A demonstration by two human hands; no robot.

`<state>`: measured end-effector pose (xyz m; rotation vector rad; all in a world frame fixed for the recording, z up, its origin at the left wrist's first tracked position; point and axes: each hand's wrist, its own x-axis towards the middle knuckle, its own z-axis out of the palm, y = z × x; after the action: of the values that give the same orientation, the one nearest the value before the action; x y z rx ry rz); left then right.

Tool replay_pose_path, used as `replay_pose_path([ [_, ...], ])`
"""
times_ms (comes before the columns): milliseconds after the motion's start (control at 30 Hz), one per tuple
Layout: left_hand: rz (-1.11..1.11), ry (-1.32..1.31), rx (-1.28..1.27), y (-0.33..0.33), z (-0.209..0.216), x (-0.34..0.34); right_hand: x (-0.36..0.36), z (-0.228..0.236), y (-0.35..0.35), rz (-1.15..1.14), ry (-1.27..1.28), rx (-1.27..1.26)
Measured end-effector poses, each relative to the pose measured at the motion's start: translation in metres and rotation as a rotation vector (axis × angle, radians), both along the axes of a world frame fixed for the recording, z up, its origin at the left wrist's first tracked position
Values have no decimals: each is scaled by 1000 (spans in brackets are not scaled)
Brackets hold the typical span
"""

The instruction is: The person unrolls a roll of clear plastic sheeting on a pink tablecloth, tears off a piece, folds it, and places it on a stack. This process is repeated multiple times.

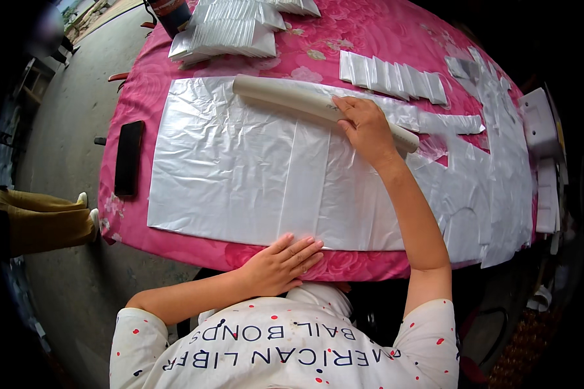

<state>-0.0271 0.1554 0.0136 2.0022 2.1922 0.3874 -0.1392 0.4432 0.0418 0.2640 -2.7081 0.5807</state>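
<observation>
A stack of thin whitish plastic bags (233, 175) lies spread over the table, wrinkled toward its far left part. Across its far side rests a long beige tube (279, 97), tilted so that its right end is nearer to me. My right hand (363, 126) grips the tube right of its middle, fingers over the top and thumb on the near side. My left hand (282, 264) lies flat at the near edge of the bags, fingers stretched out, fingertips touching that edge. More plastic sheets with cut-out handle shapes (480, 194) spread to the right.
Folded plastic bundles (227, 37) are piled at the far left, and a row of folded packets (392, 78) lies at the far right. A black phone (129, 159) sits on the pink flowered tablecloth (194, 251). Another person's legs (48, 220) show beyond the table's left side.
</observation>
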Motion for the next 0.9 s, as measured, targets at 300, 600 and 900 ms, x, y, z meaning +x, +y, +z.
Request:
replay_pose_path([
  [300, 50, -49, 256, -26, 0, -15, 88, 4, -57, 479, -286, -201],
  [600, 21, -351, 505, -18, 14, -38, 119, -8, -79, 353, -153, -170],
  [900, 113, -370, 214, -11, 18, -84, 114, -10, -85, 204, -46, -240],
])
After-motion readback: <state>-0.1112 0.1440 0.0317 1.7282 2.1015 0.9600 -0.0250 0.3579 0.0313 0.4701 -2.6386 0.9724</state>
